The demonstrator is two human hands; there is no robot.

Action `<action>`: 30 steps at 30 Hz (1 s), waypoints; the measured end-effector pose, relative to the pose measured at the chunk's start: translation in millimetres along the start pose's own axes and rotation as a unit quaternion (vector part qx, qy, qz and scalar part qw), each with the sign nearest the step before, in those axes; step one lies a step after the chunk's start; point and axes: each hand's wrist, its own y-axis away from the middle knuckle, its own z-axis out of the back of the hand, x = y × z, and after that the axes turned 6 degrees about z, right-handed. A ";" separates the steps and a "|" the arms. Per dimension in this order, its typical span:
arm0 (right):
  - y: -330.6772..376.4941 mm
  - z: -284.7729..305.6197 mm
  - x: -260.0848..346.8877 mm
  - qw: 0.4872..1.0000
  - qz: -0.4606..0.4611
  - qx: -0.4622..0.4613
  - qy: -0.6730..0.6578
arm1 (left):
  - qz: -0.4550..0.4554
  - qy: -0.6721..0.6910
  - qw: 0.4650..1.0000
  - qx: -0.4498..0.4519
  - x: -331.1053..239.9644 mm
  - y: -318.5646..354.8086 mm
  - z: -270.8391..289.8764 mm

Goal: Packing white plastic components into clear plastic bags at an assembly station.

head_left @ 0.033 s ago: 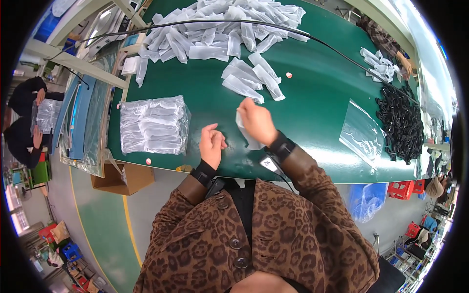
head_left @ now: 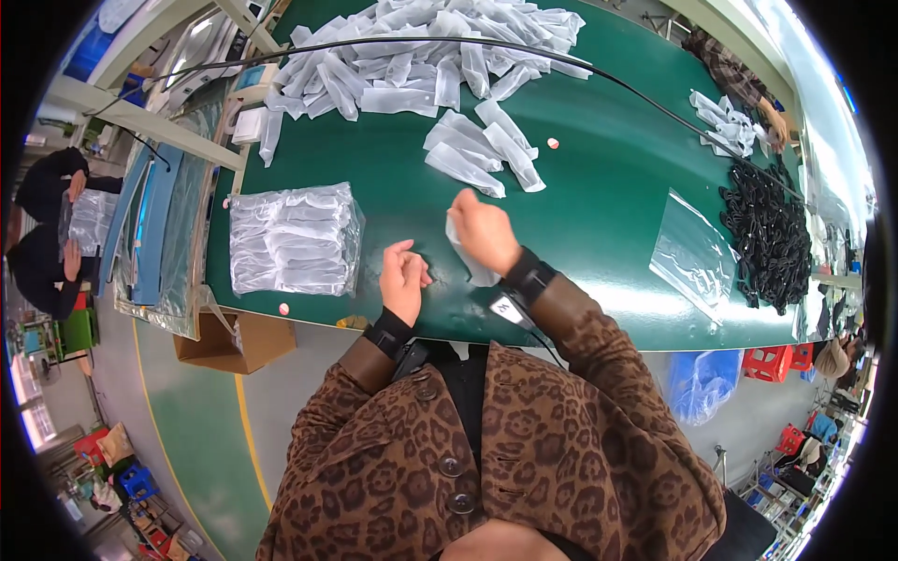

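My right hand (head_left: 484, 234) is closed on one end of a small frosted plastic packet (head_left: 475, 269), which slants down beneath it toward the near edge of the green table. To its left, my left hand (head_left: 403, 285) hovers over the tabletop, fingers loosely bent and apart, with nothing visible in it. Just beyond my right hand lie several loose frosted packets (head_left: 465, 168). A large clear bag (head_left: 296, 239) packed with rows of similar packets rests left of my left hand.
A big heap of frosted packets (head_left: 393, 58) covers the far side, under a black cable (head_left: 468, 40). At right are an empty clear bag (head_left: 692, 257), a pile of black cords (head_left: 769, 238) and a co-worker's hand (head_left: 773, 122). A cardboard box (head_left: 236, 342) stands below the left edge.
My right hand has shifted slightly to the left, carrying the frosted packet with it. My left hand has barely moved.
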 end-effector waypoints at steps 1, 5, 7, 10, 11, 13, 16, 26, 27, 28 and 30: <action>-2.4 -15.7 -9.6 0.999 -0.001 0.049 -0.010 | 0.005 -0.003 1.000 -0.005 5.7 0.8 2.9; 7.6 -29.4 -31.7 0.997 0.021 0.065 -0.048 | 0.008 -0.044 0.999 -0.030 16.1 3.4 12.6; 15.4 -20.3 -35.0 0.996 0.037 0.052 -0.064 | -0.014 -0.110 0.992 -0.059 17.2 2.6 17.9; 47.2 0.9 -31.0 0.987 0.052 0.103 0.113 | -0.216 -0.314 0.924 -0.004 -15.2 0.5 16.3; 59.6 -1.0 -38.0 0.982 0.037 0.143 0.117 | -0.314 -0.405 0.858 0.032 -26.3 -3.7 9.9; 68.6 -7.1 -48.5 0.975 0.020 0.181 0.124 | -0.360 -0.438 0.818 0.100 -39.1 -14.2 -14.8; 65.2 -15.8 -52.1 0.976 0.189 0.078 0.069 | -0.362 -0.496 0.769 0.176 -18.8 -30.7 -22.5; -24.7 -2.9 -84.7 0.976 0.076 0.009 0.203 | -0.195 -0.551 0.749 0.312 3.4 -43.8 -19.1; -25.7 -6.2 -90.9 0.975 0.052 0.049 0.213 | -0.198 -0.551 0.748 0.313 -1.1 -45.5 -21.8; -23.9 -7.9 -89.5 0.975 0.057 0.048 0.212 | -0.268 -0.539 0.756 0.256 -8.5 -46.8 -20.9; -2.8 -10.5 -83.7 0.962 0.131 0.138 0.195 | -0.401 -0.502 0.753 0.138 -17.7 -49.7 -18.5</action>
